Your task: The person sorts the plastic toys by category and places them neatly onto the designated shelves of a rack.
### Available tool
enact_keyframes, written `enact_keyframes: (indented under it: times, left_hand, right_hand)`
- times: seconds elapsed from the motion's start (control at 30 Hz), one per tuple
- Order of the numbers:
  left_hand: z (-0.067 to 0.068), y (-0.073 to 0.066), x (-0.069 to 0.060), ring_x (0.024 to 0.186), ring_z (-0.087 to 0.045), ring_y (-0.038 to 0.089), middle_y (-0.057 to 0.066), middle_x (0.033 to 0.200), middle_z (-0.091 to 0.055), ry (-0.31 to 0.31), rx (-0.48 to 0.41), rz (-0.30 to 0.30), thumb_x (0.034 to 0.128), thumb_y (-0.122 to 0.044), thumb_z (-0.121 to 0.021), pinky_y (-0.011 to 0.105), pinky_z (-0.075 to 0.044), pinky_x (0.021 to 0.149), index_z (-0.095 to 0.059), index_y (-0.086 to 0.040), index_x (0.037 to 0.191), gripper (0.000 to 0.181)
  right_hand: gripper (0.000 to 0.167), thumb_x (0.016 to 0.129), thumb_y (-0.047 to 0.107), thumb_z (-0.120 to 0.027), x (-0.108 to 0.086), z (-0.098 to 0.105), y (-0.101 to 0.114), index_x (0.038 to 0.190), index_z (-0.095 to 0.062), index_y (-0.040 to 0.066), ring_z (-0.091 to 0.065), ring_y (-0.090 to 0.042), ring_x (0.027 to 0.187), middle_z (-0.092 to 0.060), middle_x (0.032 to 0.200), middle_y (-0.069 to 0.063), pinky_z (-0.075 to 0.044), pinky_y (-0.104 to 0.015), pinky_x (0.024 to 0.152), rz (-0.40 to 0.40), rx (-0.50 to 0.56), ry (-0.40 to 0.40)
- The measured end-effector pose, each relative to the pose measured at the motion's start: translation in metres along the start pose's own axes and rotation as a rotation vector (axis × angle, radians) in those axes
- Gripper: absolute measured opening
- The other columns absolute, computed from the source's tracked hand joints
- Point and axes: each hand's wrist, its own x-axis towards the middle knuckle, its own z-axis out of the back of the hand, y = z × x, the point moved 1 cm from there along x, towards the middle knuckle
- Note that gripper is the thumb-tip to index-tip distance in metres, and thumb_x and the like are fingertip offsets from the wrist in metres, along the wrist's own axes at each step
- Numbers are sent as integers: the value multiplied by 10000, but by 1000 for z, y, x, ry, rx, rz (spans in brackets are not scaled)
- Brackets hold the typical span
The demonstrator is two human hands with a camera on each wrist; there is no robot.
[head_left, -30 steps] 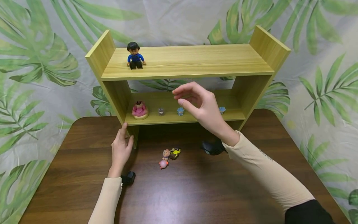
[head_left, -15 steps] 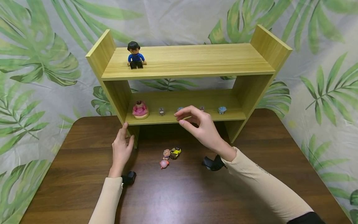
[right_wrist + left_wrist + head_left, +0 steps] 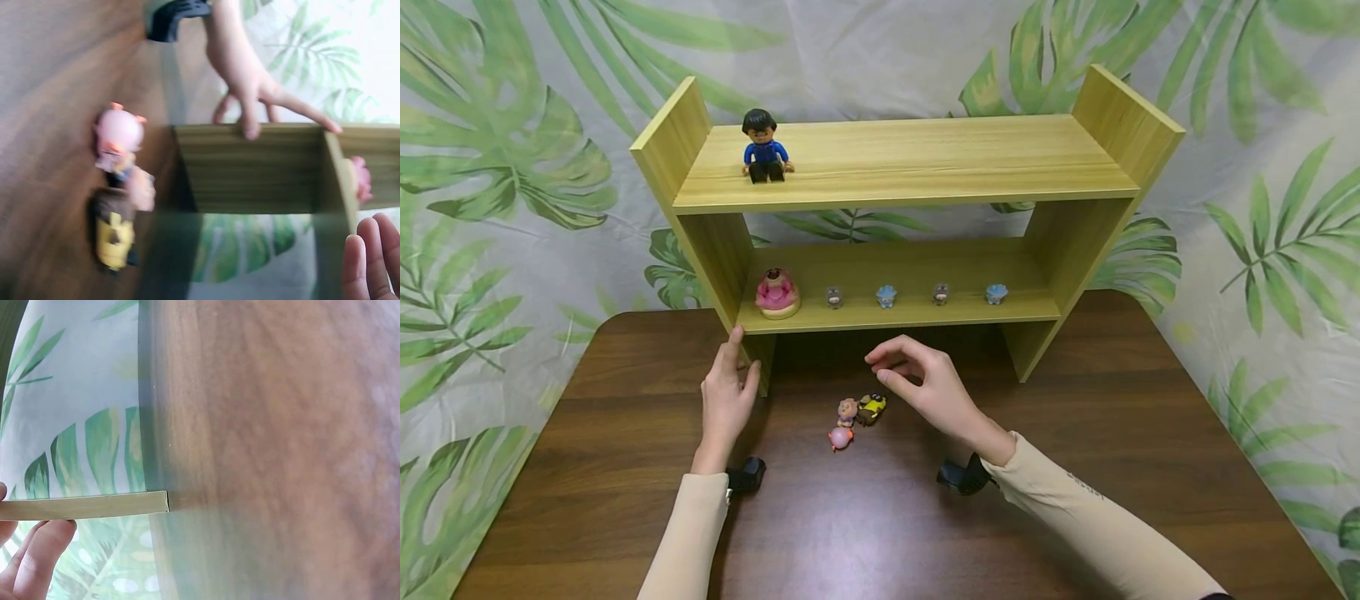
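head: bright, glare on table [image 3: 865, 533], shadow under shelf [image 3: 910, 162] | left wrist: soft | right wrist: figurines [image 3: 140, 187] blurred

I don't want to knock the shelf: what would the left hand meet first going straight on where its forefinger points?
The front edge of the shelf's side panel. The left hand's forefinger tip appears right at it, though exact contact is hard to tell.

Shelf [image 3: 1131, 125] on table [image 3: 820, 542], cloth [image 3: 880, 50] behind.
I note: doll [image 3: 765, 152] on top board [image 3: 925, 158], left; lower board [image 3: 913, 277], bear [image 3: 777, 293] far left, four figurines [image 3: 886, 296] rowed to its right; three toys [image 3: 871, 409] together on the table, before the shelf.
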Motion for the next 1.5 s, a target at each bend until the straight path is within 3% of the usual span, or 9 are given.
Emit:
enact_keyframes:
  times: [0.2,0.43,0.73,0.93,1.27,1.5]
  left_hand:
    - [0,0,0,636,-515,314,150,858,-484,2,-5,5,837,102,-614,450,-444,510,-244,-411,1484,905]
    - [1,-1,0,611,-501,308,157,851,-479,10,-5,9,843,96,-612,451,-439,503,-249,-405,1480,888]
    - [1,-1,0,604,-489,297,154,847,-480,1,-3,0,834,109,-617,447,-438,500,-264,-388,1478,887]
    - [1,-2,0,593,-461,271,150,835,-473,-7,0,-6,831,111,-616,434,-429,494,-255,-393,1481,898]
    - [1,-1,0,615,-481,296,144,821,-473,-14,-5,-9,824,118,-613,441,-425,503,-252,-395,1480,908]
    - [1,0,0,620,-497,303,142,830,-476,-13,-10,-5,829,111,-612,449,-445,503,-260,-385,1479,890]
  right_hand:
    - [169,885,-97,-592,-10,-9,6,1051,-615,-82,-615,-342,936,-638,1037,-183,-516,-399,786,-74,-10,30]
    - [165,876,-104,-597,-20,-18,-9,1039,-616,-89,-618,-341,901,-637,1024,-201,-517,-413,777,-140,-21,42]
    - [190,886,-58,-620,-33,-28,-62,1071,-636,-17,-631,-275,906,-651,1057,-155,-525,-369,774,-207,-37,50]
    - [193,874,-48,-639,-35,-30,-74,1055,-646,17,-632,-195,872,-657,1051,-105,-528,-337,745,-224,-70,41]
    - [214,868,-24,-659,-37,-31,-87,1076,-631,19,-634,-213,869,-647,1055,-132,-526,-362,727,-236,-116,44]
    - [247,838,-14,-698,-36,-33,-96,1070,-635,40,-629,-213,838,-639,1045,-104,-515,-295,669,-241,-184,13]
